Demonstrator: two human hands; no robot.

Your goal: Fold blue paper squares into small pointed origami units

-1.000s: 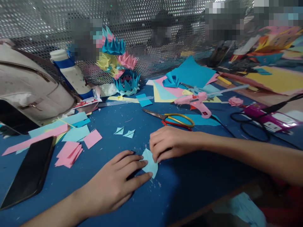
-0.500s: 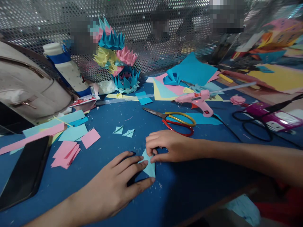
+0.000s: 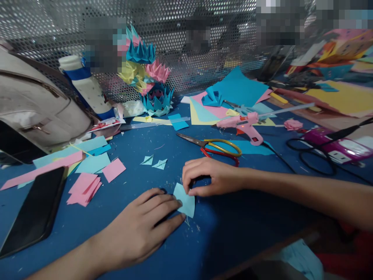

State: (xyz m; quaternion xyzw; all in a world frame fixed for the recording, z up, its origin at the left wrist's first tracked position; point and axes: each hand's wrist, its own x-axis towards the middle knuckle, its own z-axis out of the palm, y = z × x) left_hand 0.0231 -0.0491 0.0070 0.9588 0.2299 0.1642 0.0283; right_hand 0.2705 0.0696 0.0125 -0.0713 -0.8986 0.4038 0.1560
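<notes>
A small light blue paper square (image 3: 185, 202) lies on the blue table, one edge curling up slightly. My right hand (image 3: 208, 177) pinches its upper right edge between thumb and curled fingers. Stretched out from the lower left, my left hand (image 3: 145, 223) rests its fingertips on the paper's left side, with the thumb at the lower edge. Two small folded light blue pieces (image 3: 160, 164) sit beyond my left hand. Just behind my right hand are scissors (image 3: 201, 143) with one yellow and one red handle.
A pink glue gun (image 3: 244, 125) with its cord lies at the back right, near a purple power strip (image 3: 335, 144). On the left are a black phone (image 3: 35, 210), pink paper squares (image 3: 84, 188), a bottle (image 3: 87, 87) and a bag (image 3: 32, 93). Folded paper flowers (image 3: 157, 99) stand against the perforated metal panel (image 3: 180, 58).
The light blue paper, earlier showing as a triangle under my fingers, now lies opened out closer to a square. My right hand has shifted slightly to the right.
</notes>
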